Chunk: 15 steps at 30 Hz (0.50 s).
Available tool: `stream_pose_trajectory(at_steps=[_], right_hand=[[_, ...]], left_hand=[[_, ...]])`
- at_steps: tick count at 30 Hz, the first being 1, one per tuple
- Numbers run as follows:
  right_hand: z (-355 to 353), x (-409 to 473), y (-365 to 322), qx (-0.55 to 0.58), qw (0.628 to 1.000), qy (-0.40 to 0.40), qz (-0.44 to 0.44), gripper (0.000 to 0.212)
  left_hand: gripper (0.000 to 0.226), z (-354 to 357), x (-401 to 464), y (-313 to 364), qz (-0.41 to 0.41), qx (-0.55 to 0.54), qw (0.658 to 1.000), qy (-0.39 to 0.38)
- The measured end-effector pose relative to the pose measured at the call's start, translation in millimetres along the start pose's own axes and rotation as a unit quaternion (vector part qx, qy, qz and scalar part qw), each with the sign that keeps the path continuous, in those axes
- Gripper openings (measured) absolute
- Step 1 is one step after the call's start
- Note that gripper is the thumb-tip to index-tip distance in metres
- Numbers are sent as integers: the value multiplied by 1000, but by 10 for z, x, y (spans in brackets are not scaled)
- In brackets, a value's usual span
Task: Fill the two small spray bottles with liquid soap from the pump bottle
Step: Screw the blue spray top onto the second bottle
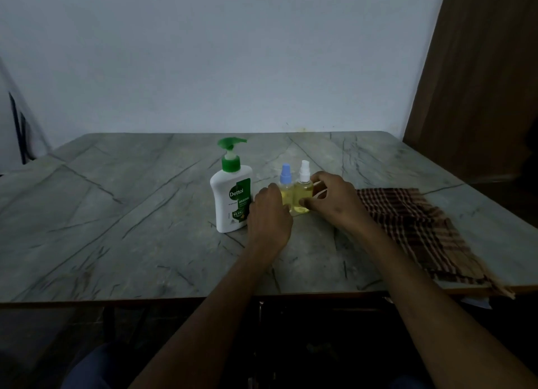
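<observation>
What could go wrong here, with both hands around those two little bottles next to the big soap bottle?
1. The blue-capped spray bottle and white-capped spray bottle stand touching; a nudge from the left hand or right hand might topple both.
2. The Dettol pump bottle stands close beside the left hand, so a sideways move could knock it over.
3. The checked cloth hangs over the table edge, and the right forearm could drag it off.

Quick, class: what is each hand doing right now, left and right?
Left hand: grip on the blue-capped spray bottle.
Right hand: grip on the white-capped spray bottle, thumb in front.
</observation>
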State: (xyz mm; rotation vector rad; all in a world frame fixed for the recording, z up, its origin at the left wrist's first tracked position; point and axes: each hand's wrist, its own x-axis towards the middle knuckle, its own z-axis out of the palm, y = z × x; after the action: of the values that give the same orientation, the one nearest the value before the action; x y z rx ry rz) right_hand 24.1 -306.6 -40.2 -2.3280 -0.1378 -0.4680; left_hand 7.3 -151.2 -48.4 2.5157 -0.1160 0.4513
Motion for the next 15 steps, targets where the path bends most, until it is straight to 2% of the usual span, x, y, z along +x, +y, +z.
stream_pose_trajectory(at_steps=[3,7,11,12,14,15], right_hand=[[-3,-25,3,5,1000,-5,-5,39],[23,-46,10,13,1000,-6,-1,46],[-12,-108,68,10,1000,-6,-4,54],[-35,-133,85,13,1000,-5,-7,56],[-81,-186,124,24,1000,3,-11,56],[-103,-215,136,29,999,8,-11,55]], left_hand=[[35,-38,-14,6,6,-8,1000,-6],[47,-260,-279,62,16,-38,999,13],[16,-649,-760,-28,39,-133,978,159],[15,-766,-816,-111,37,-145,968,204],[35,-950,-782,-355,23,-128,958,257],[49,-1007,-709,-511,10,-115,961,250]])
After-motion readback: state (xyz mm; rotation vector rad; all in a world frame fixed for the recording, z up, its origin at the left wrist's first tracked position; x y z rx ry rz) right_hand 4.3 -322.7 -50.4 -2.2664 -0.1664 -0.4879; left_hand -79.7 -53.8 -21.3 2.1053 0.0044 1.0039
